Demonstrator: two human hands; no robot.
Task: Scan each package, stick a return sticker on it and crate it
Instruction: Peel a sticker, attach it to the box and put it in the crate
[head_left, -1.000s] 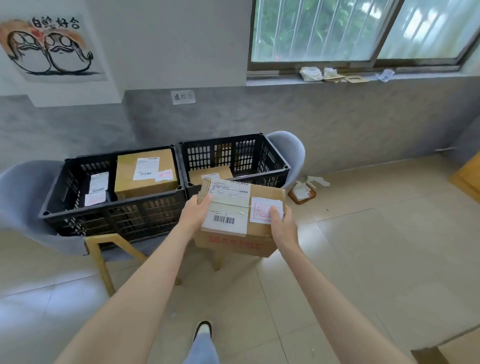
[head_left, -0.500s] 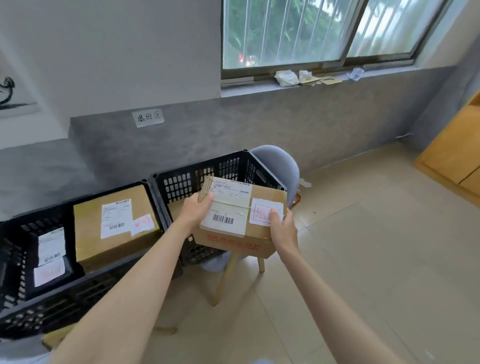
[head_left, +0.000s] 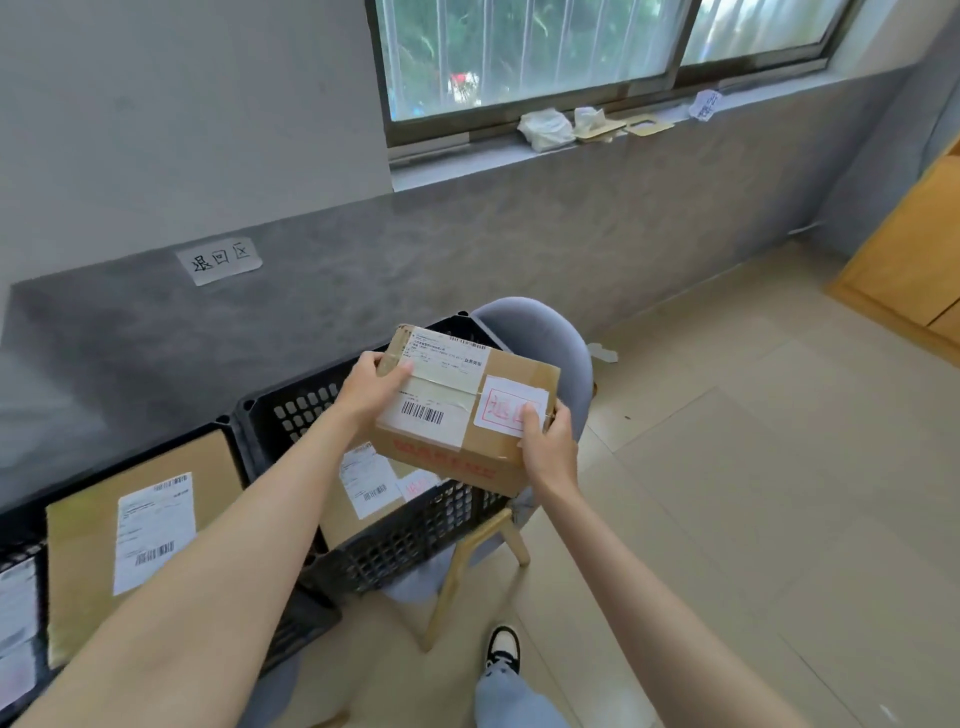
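I face a wall (head_left: 182, 130) that is white above and mottled grey below, with a handwritten paper sign (head_left: 219, 258) taped on. Daylight comes through a sliding window (head_left: 571, 47). Beige tiles cover the floor (head_left: 753, 493). A grey, wooden-legged chair (head_left: 540, 332) stands near, and a wooden cabinet (head_left: 914, 249) is on my right.

A paper sign (head_left: 219, 258) taped to the grey wall, up and left of the held cardboard box (head_left: 514, 371), reads "退回区" in black handwriting. On the box's top a white sticker (head_left: 511, 410) bears red framed characters: "退", and a second one partly under the right hand's (head_left: 550, 457) thumb. The shipping label (head_left: 436, 400) beside the sticker shows a barcode, but its print is too small to read.
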